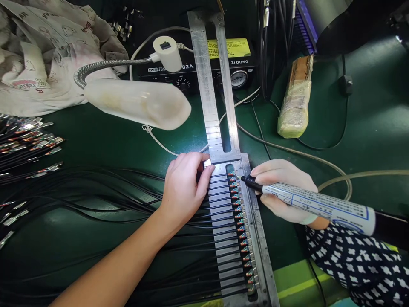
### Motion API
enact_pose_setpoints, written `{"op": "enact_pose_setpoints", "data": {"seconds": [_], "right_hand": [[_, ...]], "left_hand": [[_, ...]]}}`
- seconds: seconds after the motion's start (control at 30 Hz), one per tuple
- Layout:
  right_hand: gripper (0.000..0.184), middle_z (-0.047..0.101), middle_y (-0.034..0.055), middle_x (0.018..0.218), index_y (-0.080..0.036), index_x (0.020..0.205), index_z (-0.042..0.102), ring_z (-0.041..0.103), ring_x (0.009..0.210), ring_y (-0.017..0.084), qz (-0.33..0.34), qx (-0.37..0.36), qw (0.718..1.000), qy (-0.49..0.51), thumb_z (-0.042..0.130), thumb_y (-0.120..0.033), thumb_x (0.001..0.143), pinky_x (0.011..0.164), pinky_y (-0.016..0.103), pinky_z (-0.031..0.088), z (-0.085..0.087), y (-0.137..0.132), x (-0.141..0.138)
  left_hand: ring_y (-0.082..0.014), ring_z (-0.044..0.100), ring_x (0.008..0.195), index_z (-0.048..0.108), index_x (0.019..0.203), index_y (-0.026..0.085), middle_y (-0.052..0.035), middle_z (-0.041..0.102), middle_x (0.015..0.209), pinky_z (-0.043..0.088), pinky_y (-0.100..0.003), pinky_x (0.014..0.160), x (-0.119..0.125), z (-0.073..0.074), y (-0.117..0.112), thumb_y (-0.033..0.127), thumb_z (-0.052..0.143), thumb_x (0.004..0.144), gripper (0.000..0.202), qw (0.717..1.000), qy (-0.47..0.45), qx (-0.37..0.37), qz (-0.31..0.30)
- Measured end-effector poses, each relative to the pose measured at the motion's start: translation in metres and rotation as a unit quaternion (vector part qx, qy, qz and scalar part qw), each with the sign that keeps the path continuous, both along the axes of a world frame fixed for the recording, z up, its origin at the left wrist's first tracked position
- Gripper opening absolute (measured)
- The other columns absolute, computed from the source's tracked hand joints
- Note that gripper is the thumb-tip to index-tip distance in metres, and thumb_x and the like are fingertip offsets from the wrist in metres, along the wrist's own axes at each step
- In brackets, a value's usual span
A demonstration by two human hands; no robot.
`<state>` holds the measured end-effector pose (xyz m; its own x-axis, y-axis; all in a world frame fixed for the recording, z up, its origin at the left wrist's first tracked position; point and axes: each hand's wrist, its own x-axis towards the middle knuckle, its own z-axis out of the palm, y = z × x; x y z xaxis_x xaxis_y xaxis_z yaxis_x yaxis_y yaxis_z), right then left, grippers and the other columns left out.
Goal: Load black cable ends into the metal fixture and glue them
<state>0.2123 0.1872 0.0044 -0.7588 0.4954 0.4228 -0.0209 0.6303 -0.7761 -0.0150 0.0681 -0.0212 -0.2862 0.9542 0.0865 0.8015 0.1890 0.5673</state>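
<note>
My left hand [185, 187] lies on the upper end of a long metal jig [262, 238], fingers curled and pressed on the small metal clamp blocks [223, 221]. Several black cables [96, 200] run from the left into the jig, their connector ends [240, 221] lined up in a row. My right hand [283, 187], in a white glove, grips a syringe-like dispenser [319, 205] whose dark tip [247, 181] rests by the topmost connectors.
A white gooseneck lamp [137, 102] hangs over the green mat. Behind it stands a black dispenser controller [236, 68]. A taped block [295, 102] lies at the right, bundled cloth [41, 55] at the far left, loose connectors [28, 140] at the left edge, and hoses [319, 160].
</note>
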Motion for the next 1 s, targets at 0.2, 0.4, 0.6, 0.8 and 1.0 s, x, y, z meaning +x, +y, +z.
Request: {"op": "enact_pose_setpoints", "data": {"seconds": [0.2,0.4,0.6,0.8,1.0], "right_hand": [[0.023,0.072,0.0099,0.106,-0.017,0.107,0.068,0.072,0.095,0.022,-0.012,0.009,1.0,0.001,0.073,-0.017,0.084,0.085,0.035,0.063,-0.0014,-0.0003,-0.0016],[0.026,0.072,0.0087,0.106,-0.02,0.109,0.069,0.072,0.094,0.024,-0.022,-0.003,1.0,0.011,0.074,-0.017,0.084,0.083,0.039,0.064,-0.003,-0.0004,-0.003],[0.026,0.072,0.0103,0.105,-0.019,0.108,0.069,0.072,0.095,0.027,-0.027,-0.007,1.0,0.001,0.075,-0.016,0.083,0.083,0.044,0.064,-0.0017,-0.0011,-0.0034],[0.03,0.072,0.0083,0.106,-0.025,0.113,0.069,0.072,0.096,0.028,-0.03,-0.012,0.999,-0.003,0.074,-0.016,0.084,0.084,0.046,0.064,-0.0013,-0.0016,-0.0034],[0.031,0.073,0.0088,0.107,-0.024,0.112,0.069,0.072,0.094,0.029,-0.029,-0.007,0.999,0.011,0.076,-0.017,0.083,0.081,0.047,0.065,-0.0037,-0.001,-0.0026]], "left_hand": [[-0.02,0.055,0.082,0.06,0.106,0.02,-0.0023,0.061,0.084,0.042,-0.035,0.076,0.0,-0.0005,0.0003,0.033,0.054,0.1,0.016,1.0,0.003,0.001,-0.001],[-0.0201,0.056,0.083,0.06,0.106,0.021,-0.0024,0.061,0.085,0.042,-0.035,0.077,0.0,0.0001,0.0004,0.033,0.053,0.1,0.015,1.0,0.002,-0.002,0.002],[-0.0199,0.056,0.083,0.06,0.105,0.02,-0.002,0.061,0.084,0.042,-0.035,0.076,0.0,0.0003,0.0001,0.033,0.054,0.099,0.015,1.0,0.004,0.0,-0.001],[-0.0197,0.056,0.083,0.059,0.104,0.021,-0.0024,0.061,0.085,0.042,-0.035,0.076,0.0003,-0.0002,0.0,0.034,0.053,0.1,0.015,1.0,0.005,-0.004,0.002],[-0.0195,0.055,0.082,0.06,0.104,0.021,-0.0019,0.061,0.083,0.042,-0.035,0.075,0.0005,-0.0004,0.0001,0.032,0.054,0.099,0.014,1.0,0.005,0.002,0.002]]}}
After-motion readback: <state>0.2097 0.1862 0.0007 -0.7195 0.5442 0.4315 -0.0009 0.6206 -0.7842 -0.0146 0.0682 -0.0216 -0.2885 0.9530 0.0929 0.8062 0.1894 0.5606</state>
